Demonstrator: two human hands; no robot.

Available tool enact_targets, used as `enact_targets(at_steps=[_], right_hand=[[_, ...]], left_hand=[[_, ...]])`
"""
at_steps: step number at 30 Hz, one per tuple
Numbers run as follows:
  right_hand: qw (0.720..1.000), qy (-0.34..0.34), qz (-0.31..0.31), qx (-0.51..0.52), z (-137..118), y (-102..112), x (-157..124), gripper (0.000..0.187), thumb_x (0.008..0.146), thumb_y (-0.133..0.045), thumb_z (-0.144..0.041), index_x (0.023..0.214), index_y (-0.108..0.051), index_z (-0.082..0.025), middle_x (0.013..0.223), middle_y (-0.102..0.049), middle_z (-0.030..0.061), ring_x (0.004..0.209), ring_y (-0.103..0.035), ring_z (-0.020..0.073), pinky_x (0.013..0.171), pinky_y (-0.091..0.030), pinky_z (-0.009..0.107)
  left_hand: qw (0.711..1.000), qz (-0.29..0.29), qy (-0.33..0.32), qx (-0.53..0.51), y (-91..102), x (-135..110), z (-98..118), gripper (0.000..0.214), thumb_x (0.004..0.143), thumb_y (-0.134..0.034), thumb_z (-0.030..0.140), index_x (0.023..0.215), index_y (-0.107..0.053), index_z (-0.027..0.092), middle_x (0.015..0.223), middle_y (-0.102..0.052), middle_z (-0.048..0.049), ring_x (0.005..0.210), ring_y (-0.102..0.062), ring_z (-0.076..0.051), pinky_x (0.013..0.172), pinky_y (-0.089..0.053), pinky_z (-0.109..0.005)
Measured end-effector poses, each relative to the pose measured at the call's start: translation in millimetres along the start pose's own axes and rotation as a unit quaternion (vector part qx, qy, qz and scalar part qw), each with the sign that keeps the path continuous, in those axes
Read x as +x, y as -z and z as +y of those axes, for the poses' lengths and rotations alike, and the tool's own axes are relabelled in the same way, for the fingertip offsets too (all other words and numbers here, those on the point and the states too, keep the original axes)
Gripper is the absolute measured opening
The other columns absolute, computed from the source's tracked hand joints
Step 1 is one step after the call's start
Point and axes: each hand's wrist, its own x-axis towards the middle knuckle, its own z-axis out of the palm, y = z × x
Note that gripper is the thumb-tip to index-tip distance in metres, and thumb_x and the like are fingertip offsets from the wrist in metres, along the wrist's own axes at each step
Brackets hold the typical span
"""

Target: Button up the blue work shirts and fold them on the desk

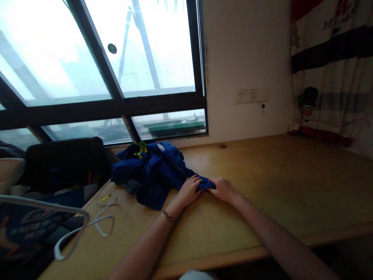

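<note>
A crumpled dark blue garment (163,167) with yellow-green and white patches lies in a heap on the wooden table (262,179), below the window. One narrow part of it stretches to the right, toward me. My right hand (222,189) pinches the tip of that part. Just left of it, my left hand (190,189) rests with its fingers curled over the same strip of cloth; a bracelet circles that wrist. The fingertips of both hands are partly hidden by the cloth.
A white cable (101,217) loops over the table's left edge. A black bin-like container (65,163) and piled cloth stand at the left. Behind the table are a wall socket (252,95) and, at right, a printed curtain (332,77) with a small figure.
</note>
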Motion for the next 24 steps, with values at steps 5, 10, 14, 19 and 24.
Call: enact_targets(at_steps=[5, 10, 14, 19, 24], right_hand=[[0.994, 0.032, 0.048, 0.091, 2.8, -1.7, 0.8, 0.028, 0.077, -0.052, -0.033, 0.101, -0.057, -0.021, 0.096, -0.063, 0.0056, 0.088, -0.058, 0.0185, 0.076, -0.041, 0.027], [0.987, 0.065, 0.068, 0.128, 0.5, 0.0, 0.1, 0.035, 0.074, -0.056, -0.031, 0.107, -0.052, -0.02, 0.1, -0.057, 0.0061, 0.091, -0.054, 0.0179, 0.079, -0.042, 0.029], [0.984, 0.088, 0.073, 0.137, -2.0, 2.4, -0.5, 0.045, 0.07, -0.059, -0.031, 0.112, -0.047, -0.019, 0.103, -0.052, 0.0066, 0.092, -0.051, 0.0175, 0.08, -0.042, 0.029], [0.98, 0.108, 0.105, 0.129, 0.3, 0.2, 1.6, 0.059, 0.063, -0.065, -0.037, 0.116, -0.044, -0.018, 0.11, -0.049, 0.0092, 0.104, -0.044, 0.0221, 0.089, -0.036, 0.037], [0.978, 0.116, 0.061, 0.16, 2.8, -3.6, 1.5, 0.059, 0.064, -0.065, -0.038, 0.114, -0.045, -0.016, 0.104, -0.055, 0.0093, 0.096, -0.05, 0.0217, 0.082, -0.04, 0.035]], left_hand=[[0.993, 0.034, 0.05, -0.099, 0.3, 0.4, -0.2, 0.032, 0.074, -0.047, 0.011, 0.104, -0.056, 0.018, 0.104, -0.06, -0.0064, 0.096, -0.055, -0.018, 0.087, -0.041, -0.032], [0.959, 0.08, 0.117, -0.243, -0.6, 3.5, -6.1, 0.023, 0.072, -0.046, 0.011, 0.089, -0.061, 0.015, 0.085, -0.065, -0.0027, 0.075, -0.059, -0.015, 0.07, -0.045, -0.025], [0.92, 0.117, 0.153, -0.34, -4.8, 6.9, -12.5, 0.018, 0.071, -0.051, 0.018, 0.081, -0.063, 0.011, 0.078, -0.065, -0.0024, 0.072, -0.057, -0.016, 0.067, -0.045, -0.025], [0.823, 0.093, 0.209, -0.52, -13.8, 8.3, -8.0, 0.03, 0.068, -0.059, 0.029, 0.091, -0.064, 0.01, 0.083, -0.066, -0.0057, 0.077, -0.058, -0.018, 0.073, -0.044, -0.029], [0.77, 0.067, 0.261, -0.578, -16.0, 9.1, 1.7, 0.035, 0.062, -0.066, 0.032, 0.088, -0.066, 0.009, 0.083, -0.067, -0.0076, 0.076, -0.059, -0.02, 0.072, -0.045, -0.029]])
